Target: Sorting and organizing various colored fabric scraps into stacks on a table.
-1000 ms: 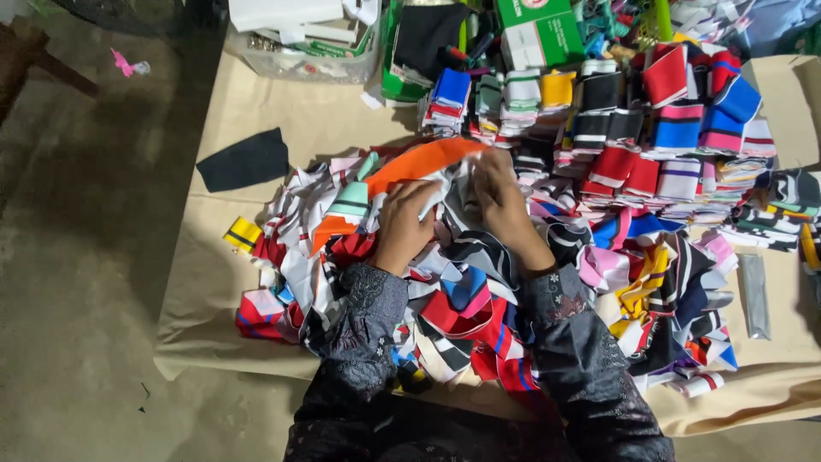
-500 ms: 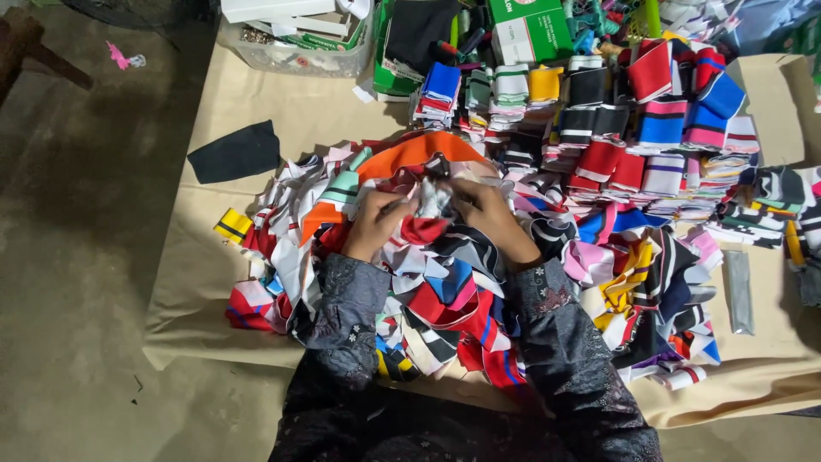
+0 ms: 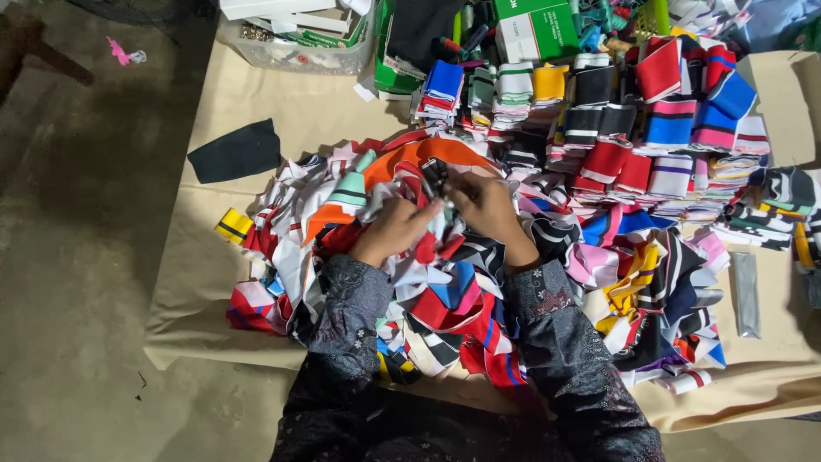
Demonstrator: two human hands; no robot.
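Sorting the loose heap of striped knit pieces [image 3: 445,291]: left hand [image 3: 389,229] and right hand [image 3: 487,210] pinch one dark strip [image 3: 434,175] between their fingers, probably next needing a matching folded stack [image 3: 616,128] toward the surface's far edge.

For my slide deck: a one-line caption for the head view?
Left hand and right hand pinch a dark fabric piece above a multicoloured scrap pile.

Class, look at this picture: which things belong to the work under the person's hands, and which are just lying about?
In hand:
left hand and right hand, together pinching a small dark fabric piece
loose heap of coloured fabric pieces under them
folded stacks of striped pieces behind

Lying about:
black cloth scrap
clear plastic bin
green box
grey strip
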